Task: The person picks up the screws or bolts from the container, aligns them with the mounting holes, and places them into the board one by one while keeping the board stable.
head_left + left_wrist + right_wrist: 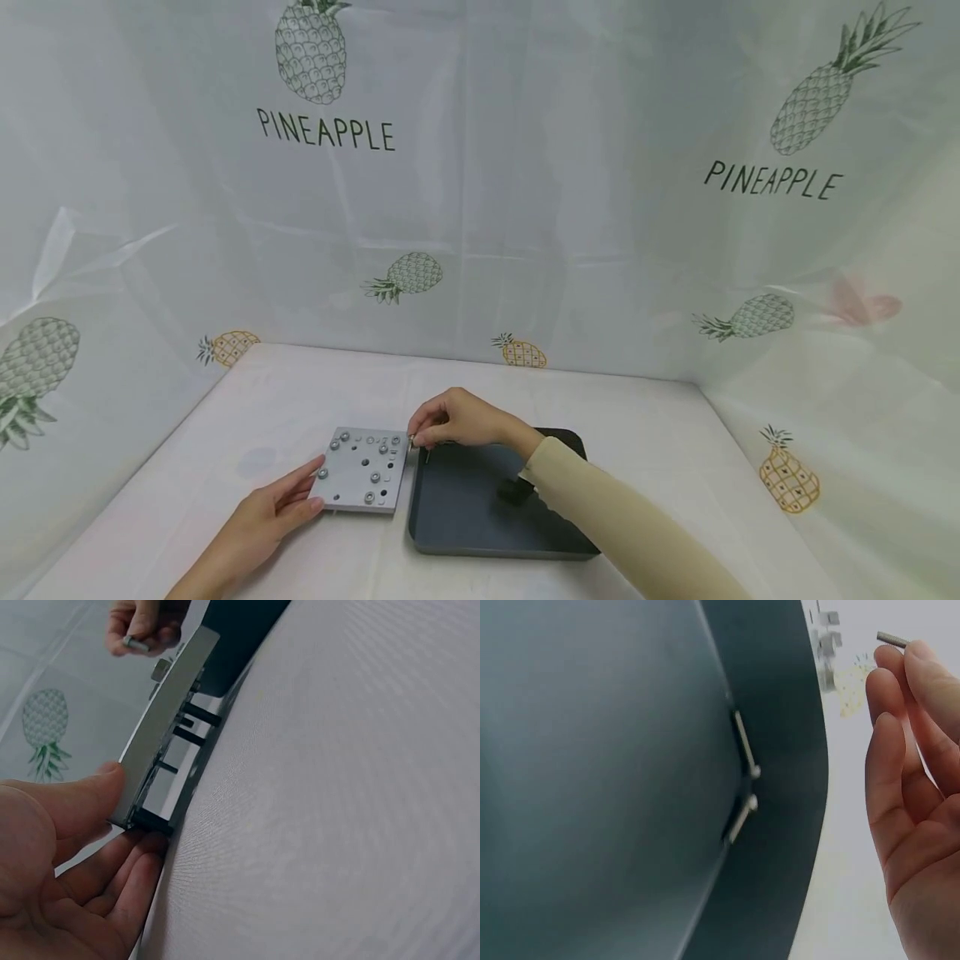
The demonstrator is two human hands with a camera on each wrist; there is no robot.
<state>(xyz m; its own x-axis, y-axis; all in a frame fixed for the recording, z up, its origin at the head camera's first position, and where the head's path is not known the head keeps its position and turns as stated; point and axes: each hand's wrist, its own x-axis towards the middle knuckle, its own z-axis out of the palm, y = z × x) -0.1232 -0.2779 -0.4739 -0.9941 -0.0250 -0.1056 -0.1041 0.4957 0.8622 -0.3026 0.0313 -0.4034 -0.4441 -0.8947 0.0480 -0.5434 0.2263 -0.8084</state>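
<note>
My left hand [266,517] grips the left edge of a silver metal plate [348,479], thumb on the near side and fingers beneath in the left wrist view. Socket-head screws [369,497] and holes dot the plate's top. Below the plate, several dark posts [202,714] reach toward the tabletop. Between thumb and fingertips, my right hand [465,418] pinches a small metal screw [136,643], just beyond the plate's right edge. In the right wrist view only the screw's shank [891,638] shows; the fingers hide the rest.
A dark grey tray [506,552] stands right of the plate, under my right forearm. Two loose screws [745,742] lie along its inner edge in the right wrist view. A small black object [514,492] shows by the right sleeve. White pineapple-print sheeting [525,208] surrounds the table.
</note>
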